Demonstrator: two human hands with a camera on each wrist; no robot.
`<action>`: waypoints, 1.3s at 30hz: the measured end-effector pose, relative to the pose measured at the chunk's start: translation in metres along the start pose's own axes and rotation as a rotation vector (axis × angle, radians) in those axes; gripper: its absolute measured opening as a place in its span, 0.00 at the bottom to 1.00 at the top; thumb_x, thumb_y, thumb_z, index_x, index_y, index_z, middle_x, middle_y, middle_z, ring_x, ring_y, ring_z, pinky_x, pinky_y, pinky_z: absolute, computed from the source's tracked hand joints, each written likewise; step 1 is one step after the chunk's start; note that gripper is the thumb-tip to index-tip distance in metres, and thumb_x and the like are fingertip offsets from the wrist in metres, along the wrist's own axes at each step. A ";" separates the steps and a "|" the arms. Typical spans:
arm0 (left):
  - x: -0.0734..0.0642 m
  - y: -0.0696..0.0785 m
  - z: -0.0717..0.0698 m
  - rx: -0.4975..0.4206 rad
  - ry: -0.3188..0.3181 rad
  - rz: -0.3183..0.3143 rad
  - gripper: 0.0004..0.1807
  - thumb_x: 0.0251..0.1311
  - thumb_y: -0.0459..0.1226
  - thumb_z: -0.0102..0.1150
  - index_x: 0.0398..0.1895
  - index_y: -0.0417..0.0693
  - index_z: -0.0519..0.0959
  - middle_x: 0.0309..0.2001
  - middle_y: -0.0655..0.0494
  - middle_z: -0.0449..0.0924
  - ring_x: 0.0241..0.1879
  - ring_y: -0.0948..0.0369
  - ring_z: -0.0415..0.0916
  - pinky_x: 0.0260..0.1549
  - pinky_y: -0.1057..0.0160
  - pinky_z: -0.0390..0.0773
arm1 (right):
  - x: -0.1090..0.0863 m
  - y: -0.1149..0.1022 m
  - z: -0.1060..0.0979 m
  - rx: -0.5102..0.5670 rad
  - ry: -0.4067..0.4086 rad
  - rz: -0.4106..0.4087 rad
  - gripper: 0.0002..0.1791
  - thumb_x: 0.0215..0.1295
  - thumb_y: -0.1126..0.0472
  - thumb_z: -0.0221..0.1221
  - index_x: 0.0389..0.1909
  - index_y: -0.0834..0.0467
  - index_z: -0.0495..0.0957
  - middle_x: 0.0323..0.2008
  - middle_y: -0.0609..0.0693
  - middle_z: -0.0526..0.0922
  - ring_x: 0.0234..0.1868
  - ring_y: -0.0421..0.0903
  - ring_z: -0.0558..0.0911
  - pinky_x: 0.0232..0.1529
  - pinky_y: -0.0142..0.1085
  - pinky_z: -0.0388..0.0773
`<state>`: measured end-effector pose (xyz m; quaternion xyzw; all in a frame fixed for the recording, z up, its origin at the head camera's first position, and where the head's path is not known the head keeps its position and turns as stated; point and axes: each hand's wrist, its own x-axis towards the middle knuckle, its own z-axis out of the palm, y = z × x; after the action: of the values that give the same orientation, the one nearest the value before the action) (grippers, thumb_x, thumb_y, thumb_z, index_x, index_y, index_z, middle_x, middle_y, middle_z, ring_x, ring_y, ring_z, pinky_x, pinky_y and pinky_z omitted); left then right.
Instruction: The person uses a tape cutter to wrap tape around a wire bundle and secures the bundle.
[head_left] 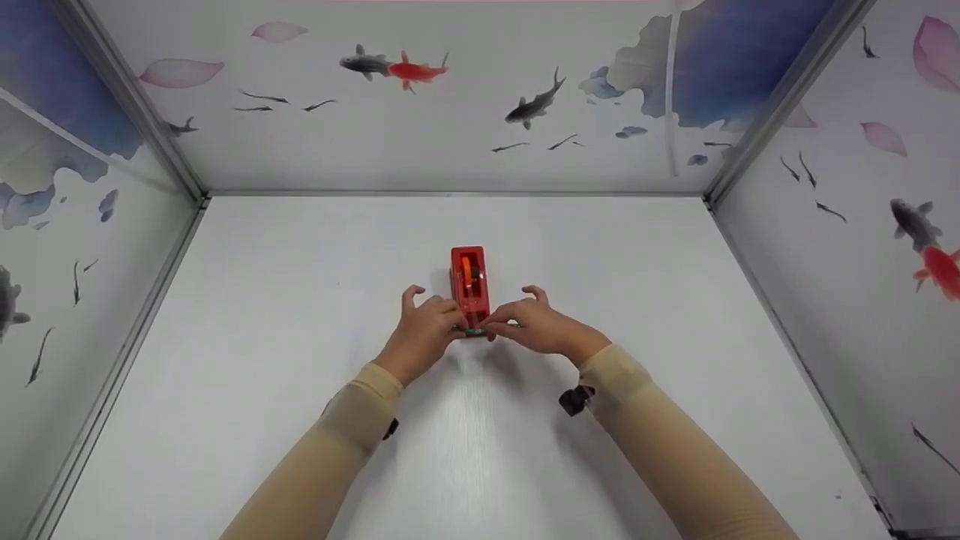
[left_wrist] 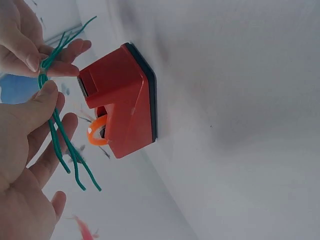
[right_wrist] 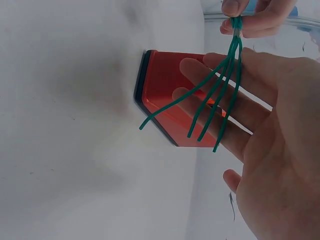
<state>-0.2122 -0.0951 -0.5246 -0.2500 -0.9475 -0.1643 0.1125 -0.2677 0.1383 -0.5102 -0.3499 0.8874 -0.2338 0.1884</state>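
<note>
Several thin green wires (left_wrist: pixel 60 127) form a bundle with a narrow band of clear tape (right_wrist: pixel 236 32) round its middle. My left hand (head_left: pixel 424 334) pinches the bundle between thumb and finger beside the band. On the other side, my right hand (head_left: pixel 546 328) holds it between thumb and index finger, the other fingers spread behind the loose wire ends. Just beyond both hands stands a red tape dispenser (left_wrist: pixel 122 80) on a dark base, its toothed cutter facing the wires. An orange roll core (left_wrist: pixel 95 131) sits in it.
The white tabletop (head_left: pixel 300 247) is bounded by panels printed with fish and petals, at the back wall (head_left: pixel 465 150) and both sides. Small dark cameras are worn at the wrists, over beige sleeves (head_left: pixel 660 427).
</note>
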 end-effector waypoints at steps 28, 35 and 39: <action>0.000 0.003 0.002 0.053 0.056 0.054 0.05 0.61 0.38 0.73 0.39 0.54 0.88 0.42 0.57 0.85 0.48 0.56 0.81 0.68 0.37 0.60 | -0.001 -0.004 0.004 -0.059 0.096 -0.052 0.09 0.70 0.57 0.66 0.47 0.51 0.89 0.44 0.42 0.91 0.49 0.40 0.88 0.75 0.63 0.42; -0.001 0.003 0.002 0.073 0.046 0.033 0.07 0.58 0.41 0.76 0.39 0.56 0.89 0.42 0.58 0.86 0.48 0.56 0.81 0.68 0.37 0.59 | 0.000 -0.008 0.006 -0.132 0.133 -0.055 0.08 0.67 0.59 0.69 0.45 0.50 0.90 0.40 0.43 0.92 0.48 0.40 0.88 0.75 0.63 0.44; 0.000 0.004 0.002 0.093 0.035 0.023 0.09 0.58 0.45 0.77 0.39 0.57 0.89 0.42 0.59 0.87 0.49 0.57 0.81 0.69 0.37 0.58 | -0.001 -0.011 0.007 -0.174 0.159 -0.057 0.08 0.65 0.59 0.71 0.44 0.49 0.91 0.38 0.43 0.92 0.47 0.41 0.87 0.75 0.62 0.46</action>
<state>-0.2101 -0.0913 -0.5251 -0.2524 -0.9492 -0.1232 0.1423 -0.2581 0.1299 -0.5094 -0.3703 0.9062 -0.1880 0.0797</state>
